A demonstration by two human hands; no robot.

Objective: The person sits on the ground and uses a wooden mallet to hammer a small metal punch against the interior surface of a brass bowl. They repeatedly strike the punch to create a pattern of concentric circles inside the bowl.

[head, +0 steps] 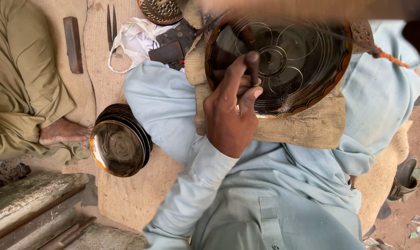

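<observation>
A round black plate (302, 60) with engraved circles and a scalloped brass-coloured rim rests tilted on a burlap pad (307, 127) over my lap. My left hand (228, 118), in a light blue sleeve, grips a short dark engraving tool (253, 69) with its tip pressed on the plate's left half. The index finger stretches up along the tool. My right hand is not visible. A blurred brown shape crosses the top edge above the plate, and I cannot tell what it is.
A stack of similar dark plates (119, 146) lies on the burlap mat at left, by another person's bare foot (62, 132). Farther back are a white plastic bag (136, 39), metal shears (112, 28), a wooden block (73, 44) and a brass plate (161, 10). Sandals (404, 178) sit at right.
</observation>
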